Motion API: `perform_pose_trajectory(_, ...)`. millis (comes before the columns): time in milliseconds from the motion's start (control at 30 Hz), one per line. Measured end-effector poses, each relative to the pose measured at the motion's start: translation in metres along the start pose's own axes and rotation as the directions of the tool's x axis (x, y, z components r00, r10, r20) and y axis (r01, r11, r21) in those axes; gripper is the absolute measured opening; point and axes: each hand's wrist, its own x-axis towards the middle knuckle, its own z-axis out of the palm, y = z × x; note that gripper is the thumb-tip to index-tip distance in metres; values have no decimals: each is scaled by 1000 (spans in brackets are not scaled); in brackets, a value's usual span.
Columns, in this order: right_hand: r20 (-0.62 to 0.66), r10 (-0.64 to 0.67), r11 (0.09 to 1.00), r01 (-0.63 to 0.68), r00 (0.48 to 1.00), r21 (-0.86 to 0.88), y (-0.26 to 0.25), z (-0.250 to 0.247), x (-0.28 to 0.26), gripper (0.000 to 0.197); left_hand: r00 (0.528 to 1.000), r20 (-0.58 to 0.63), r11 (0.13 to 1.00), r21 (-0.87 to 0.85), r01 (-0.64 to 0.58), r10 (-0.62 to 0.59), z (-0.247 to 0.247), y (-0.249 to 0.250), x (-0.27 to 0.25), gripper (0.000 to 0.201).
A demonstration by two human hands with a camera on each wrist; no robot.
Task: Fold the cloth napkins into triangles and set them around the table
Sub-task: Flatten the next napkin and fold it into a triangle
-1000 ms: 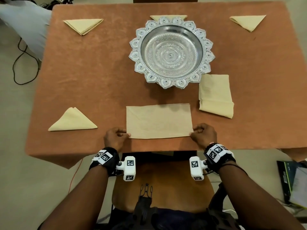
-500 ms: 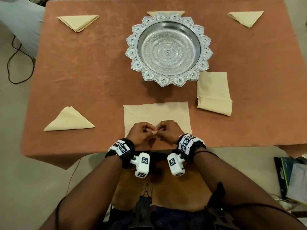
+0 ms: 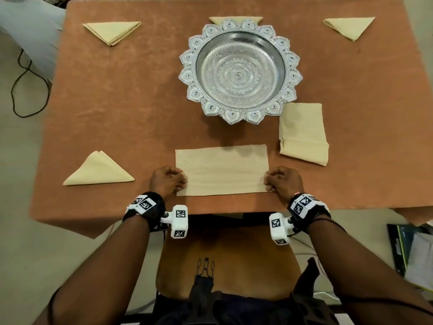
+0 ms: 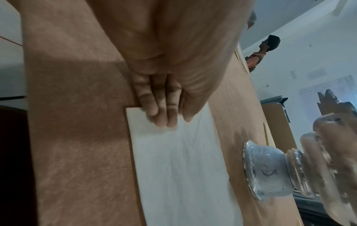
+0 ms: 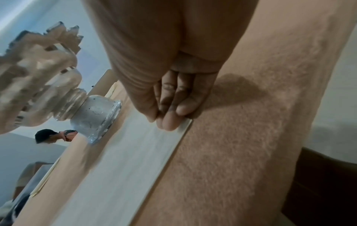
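four napkins are already lying as finished triangles on the table [image 3: 117, 109]: one at the far left corner [image 3: 112, 31], one at the far right corner [image 3: 349, 26], one partly hidden behind the silver bowl [image 3: 240, 73] at the far middle [image 3: 216, 19], and one on the near left [image 3: 98, 171]. the napkin being worked on [image 3: 221, 171] is lying as a flat rectangle at the near middle, close to the table's front edge, so it is looking like a half-folded stage with the triangle folds not yet made.

the left hand [image 3: 167, 180] is resting at that rectangle's left short edge; in the left wrist view its fingers [image 4: 162, 113] are lying fairly straight on the near left corner, pressing the cloth down rather than curling round it. the right hand [image 3: 284, 181] is sitting at the right short edge; in the right wrist view its fingers [image 5: 170, 116] and thumb are meeting at the corner, and it is looking like a light pinch on the cloth edge.

a small stack of folded napkins [image 3: 303, 132] is waiting just right of the bowl, so more folding is left after this one, and places on the near right are looking unfilled.

the bowl is standing on its pedestal foot [image 4: 270, 169] just beyond the rectangle's far edge, so it is leaving little room for folds going away from the person. a person [image 4: 262, 50] is standing in the background, and a black cable [image 3: 21, 90] is trailing on the floor to the left.
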Motion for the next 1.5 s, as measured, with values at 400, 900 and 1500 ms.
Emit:
perform_pose_trajectory(400,328,-453,456,531,829,-714,-60,49,42,46,959,-235,917,396,-56,160,14,0,-16,29)
perform_pose_trajectory(900,590,-387,97,668,709,-738,-21,119,-11,76,810,413,315,770,-555,417,51,-1,-19,79)
perform_pose_trajectory(1500,290,-276,285,366,916,-886,5,7,30,79,917,368,380,834,-400,157,26,-3,-1,114)
